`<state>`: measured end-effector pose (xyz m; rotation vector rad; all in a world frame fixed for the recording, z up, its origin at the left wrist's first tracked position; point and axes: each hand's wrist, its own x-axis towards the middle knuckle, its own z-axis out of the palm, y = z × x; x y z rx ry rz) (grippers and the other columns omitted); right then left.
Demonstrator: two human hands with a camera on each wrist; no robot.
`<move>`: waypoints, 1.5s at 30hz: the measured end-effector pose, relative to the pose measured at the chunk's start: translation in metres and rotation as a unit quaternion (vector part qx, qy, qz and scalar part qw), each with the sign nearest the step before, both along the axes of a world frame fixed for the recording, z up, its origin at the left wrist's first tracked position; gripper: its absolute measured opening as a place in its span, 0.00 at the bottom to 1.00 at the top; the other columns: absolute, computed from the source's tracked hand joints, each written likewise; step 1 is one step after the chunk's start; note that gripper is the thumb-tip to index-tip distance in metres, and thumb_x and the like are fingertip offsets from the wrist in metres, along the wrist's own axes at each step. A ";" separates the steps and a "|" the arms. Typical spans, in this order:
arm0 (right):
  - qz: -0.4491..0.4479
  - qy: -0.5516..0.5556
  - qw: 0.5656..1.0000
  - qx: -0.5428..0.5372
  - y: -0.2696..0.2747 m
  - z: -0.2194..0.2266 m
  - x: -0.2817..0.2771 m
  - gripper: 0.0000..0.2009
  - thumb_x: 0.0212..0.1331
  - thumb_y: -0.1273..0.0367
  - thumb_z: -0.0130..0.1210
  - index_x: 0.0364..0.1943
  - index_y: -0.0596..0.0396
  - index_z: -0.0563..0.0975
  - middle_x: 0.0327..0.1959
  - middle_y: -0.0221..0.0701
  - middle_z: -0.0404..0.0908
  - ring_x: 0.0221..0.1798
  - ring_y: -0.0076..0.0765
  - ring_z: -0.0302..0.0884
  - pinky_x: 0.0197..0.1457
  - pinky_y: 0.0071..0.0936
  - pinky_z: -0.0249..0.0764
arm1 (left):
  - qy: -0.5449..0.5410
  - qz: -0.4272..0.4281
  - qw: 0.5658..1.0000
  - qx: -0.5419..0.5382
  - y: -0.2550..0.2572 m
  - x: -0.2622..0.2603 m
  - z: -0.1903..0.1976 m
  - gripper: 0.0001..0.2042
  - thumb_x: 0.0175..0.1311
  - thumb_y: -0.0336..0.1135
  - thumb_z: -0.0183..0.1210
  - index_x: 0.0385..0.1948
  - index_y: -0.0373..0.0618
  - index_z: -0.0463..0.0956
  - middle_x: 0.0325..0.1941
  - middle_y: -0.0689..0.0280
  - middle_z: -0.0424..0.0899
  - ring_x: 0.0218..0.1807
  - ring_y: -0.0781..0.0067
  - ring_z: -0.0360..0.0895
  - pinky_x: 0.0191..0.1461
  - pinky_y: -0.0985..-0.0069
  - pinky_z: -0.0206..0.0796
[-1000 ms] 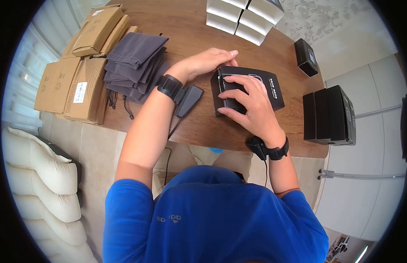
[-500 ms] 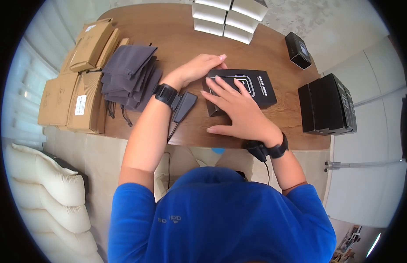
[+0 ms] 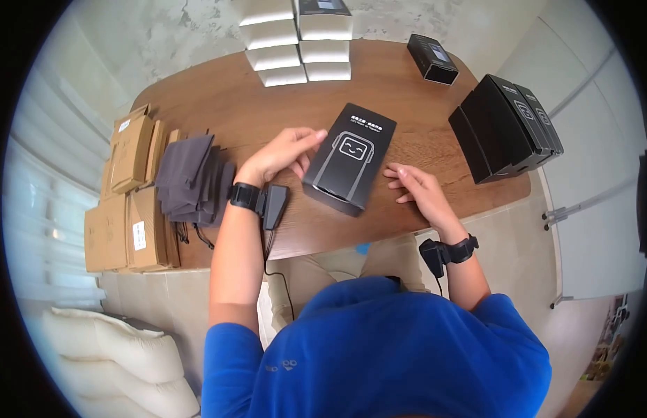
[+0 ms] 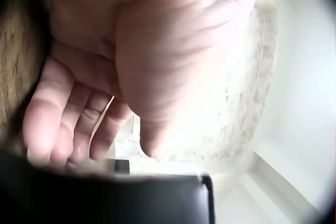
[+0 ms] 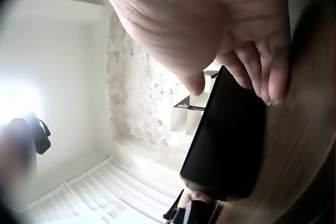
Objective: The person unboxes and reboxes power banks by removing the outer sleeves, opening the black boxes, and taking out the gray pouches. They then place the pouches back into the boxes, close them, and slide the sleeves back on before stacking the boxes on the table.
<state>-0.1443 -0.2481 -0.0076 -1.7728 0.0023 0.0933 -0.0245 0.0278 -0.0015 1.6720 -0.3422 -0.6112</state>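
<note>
A black box (image 3: pixel 353 157) with a smiling-robot outline and white lettering lies slightly turned on the wooden table, its end flap facing me. My left hand (image 3: pixel 285 152) is at its left side, thumb by the upper edge and fingers loosely bent; in the left wrist view the fingertips (image 4: pixel 42 134) reach the box's dark edge (image 4: pixel 131 198). To the right of the box, my right hand (image 3: pixel 420 194) hovers low over the table with relaxed fingers and holds nothing. From the right wrist, the box's dark side (image 5: pixel 226 140) shows below those fingers.
Brown cartons (image 3: pixel 107 233) and a pile of grey drawstring pouches (image 3: pixel 184 177) occupy the table's left end. White-sided boxes (image 3: pixel 271 57) are stacked at the back. More black boxes (image 3: pixel 484 139) stand at the right, one lone box (image 3: pixel 433 59) behind them.
The box has turned counterclockwise, so its flap end faces me and its lettering lies far. My right hand has come off its top to the right. The head view has shifted.
</note>
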 end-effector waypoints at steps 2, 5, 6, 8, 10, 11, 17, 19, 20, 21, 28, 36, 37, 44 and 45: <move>0.014 0.005 1.000 0.012 -0.002 0.000 0.000 0.27 0.67 0.54 0.48 0.61 0.63 0.68 0.53 0.42 0.77 0.50 0.30 0.77 0.44 0.22 0.76 | 0.035 -0.066 0.997 -0.025 -0.005 -0.006 0.003 0.27 0.65 0.53 0.55 0.51 0.33 0.68 0.36 0.62 0.76 0.29 0.76 0.80 0.31 0.83 0.77; 0.030 -0.016 0.999 -0.004 0.005 0.002 0.003 0.37 0.62 0.56 0.55 0.69 0.60 0.54 0.58 0.44 0.74 0.58 0.35 0.73 0.54 0.27 0.73 | 0.038 -0.099 0.994 -0.025 -0.015 -0.014 0.008 0.33 0.65 0.50 0.57 0.62 0.33 0.56 0.42 0.58 0.75 0.31 0.76 0.79 0.37 0.80 0.77; 0.023 -0.028 0.999 0.005 0.009 0.002 0.005 0.37 0.62 0.56 0.55 0.69 0.60 0.54 0.58 0.44 0.74 0.58 0.35 0.73 0.54 0.27 0.73 | 0.033 -0.107 0.993 -0.034 -0.019 -0.017 0.006 0.34 0.64 0.47 0.58 0.64 0.34 0.55 0.45 0.57 0.74 0.34 0.76 0.79 0.38 0.80 0.78; -0.005 -0.088 0.992 0.093 0.017 0.001 0.007 0.40 0.59 0.64 0.60 0.72 0.56 0.48 0.67 0.46 0.61 0.61 0.38 0.70 0.58 0.30 0.71 | 0.018 -0.100 0.993 -0.052 -0.029 -0.021 0.008 0.34 0.64 0.46 0.59 0.65 0.36 0.53 0.47 0.57 0.72 0.37 0.76 0.78 0.38 0.79 0.78; -0.006 -0.101 0.983 0.152 0.016 -0.009 0.012 0.41 0.58 0.68 0.61 0.72 0.54 0.47 0.70 0.46 0.54 0.62 0.39 0.69 0.59 0.30 0.70 | 0.007 -0.064 0.995 -0.072 -0.036 -0.023 0.008 0.38 0.64 0.45 0.59 0.69 0.40 0.46 0.48 0.57 0.72 0.36 0.75 0.78 0.35 0.77 0.79; -0.002 -0.101 0.975 0.200 0.014 -0.012 0.014 0.43 0.56 0.72 0.62 0.72 0.53 0.46 0.73 0.46 0.47 0.62 0.40 0.69 0.60 0.30 0.70 | 0.009 -0.046 0.996 -0.075 -0.038 -0.022 0.007 0.40 0.64 0.46 0.59 0.70 0.41 0.43 0.47 0.57 0.73 0.34 0.75 0.79 0.32 0.77 0.79; 0.041 -0.095 0.972 0.212 0.009 -0.013 0.007 0.40 0.58 0.74 0.58 0.72 0.52 0.47 0.73 0.47 0.48 0.63 0.37 0.67 0.58 0.30 0.71 | 0.071 -0.003 0.985 -0.158 -0.042 -0.016 -0.004 0.44 0.62 0.45 0.60 0.70 0.41 0.35 0.34 0.58 0.78 0.21 0.70 0.78 0.19 0.77 0.75; 0.022 -0.097 0.969 0.226 0.008 -0.016 0.006 0.39 0.59 0.74 0.58 0.72 0.52 0.48 0.72 0.47 0.50 0.63 0.37 0.67 0.57 0.30 0.72 | 0.041 0.023 0.979 -0.197 -0.046 -0.018 -0.001 0.39 0.63 0.43 0.59 0.68 0.40 0.43 0.38 0.57 0.78 0.24 0.70 0.80 0.21 0.77 0.76; 0.004 -0.079 0.959 0.271 0.008 -0.016 0.006 0.38 0.59 0.74 0.57 0.72 0.51 0.48 0.71 0.47 0.52 0.63 0.37 0.67 0.58 0.30 0.72 | 0.035 0.026 0.980 -0.195 -0.051 -0.020 0.001 0.39 0.63 0.43 0.59 0.68 0.40 0.43 0.38 0.57 0.78 0.24 0.70 0.80 0.21 0.77 0.76; -0.013 -0.060 0.947 0.314 0.008 -0.016 0.006 0.38 0.60 0.74 0.56 0.71 0.51 0.48 0.70 0.46 0.54 0.62 0.37 0.68 0.58 0.30 0.72 | 0.045 0.048 0.967 -0.246 -0.057 -0.024 0.004 0.35 0.63 0.41 0.59 0.65 0.40 0.47 0.39 0.57 0.79 0.25 0.69 0.80 0.24 0.77 0.77; -0.047 -0.060 0.911 0.406 0.003 -0.019 0.006 0.31 0.60 0.70 0.58 0.66 0.58 0.57 0.62 0.37 0.67 0.61 0.32 0.68 0.61 0.31 0.70 | -0.021 -0.016 0.988 -0.152 -0.072 -0.049 0.010 0.34 0.58 0.37 0.65 0.63 0.38 0.56 0.54 0.61 0.73 0.52 0.74 0.73 0.51 0.75 0.70; -0.061 -0.033 0.861 0.504 -0.003 -0.010 0.001 0.23 0.66 0.64 0.53 0.62 0.58 0.63 0.58 0.33 0.71 0.61 0.30 0.69 0.61 0.30 0.69 | -0.661 0.191 0.633 0.355 -0.015 0.022 0.097 0.13 0.60 0.38 0.59 0.45 0.48 0.79 0.54 0.55 0.73 0.56 0.48 0.67 0.60 0.56 0.58; -0.057 -0.023 0.862 0.504 -0.004 -0.009 0.001 0.23 0.66 0.64 0.52 0.62 0.58 0.63 0.59 0.33 0.71 0.61 0.30 0.70 0.61 0.30 0.70 | -0.673 0.216 0.591 0.390 -0.008 0.035 0.111 0.14 0.56 0.36 0.61 0.46 0.50 0.79 0.57 0.55 0.72 0.58 0.47 0.65 0.62 0.54 0.56; -0.049 0.005 0.868 0.494 -0.006 -0.011 -0.001 0.23 0.65 0.65 0.54 0.61 0.59 0.64 0.56 0.32 0.72 0.59 0.28 0.70 0.60 0.29 0.70 | -0.631 0.234 0.439 0.596 0.027 0.114 0.145 0.18 0.58 0.35 0.59 0.52 0.57 0.77 0.68 0.60 0.63 0.72 0.46 0.51 0.69 0.35 0.37; -0.052 0.005 0.867 0.496 -0.007 -0.010 -0.001 0.23 0.65 0.65 0.54 0.61 0.59 0.64 0.56 0.32 0.72 0.59 0.28 0.70 0.60 0.29 0.70 | -0.624 0.215 0.429 0.617 0.028 0.121 0.146 0.18 0.59 0.36 0.58 0.52 0.54 0.76 0.69 0.62 0.62 0.73 0.50 0.50 0.70 0.35 0.36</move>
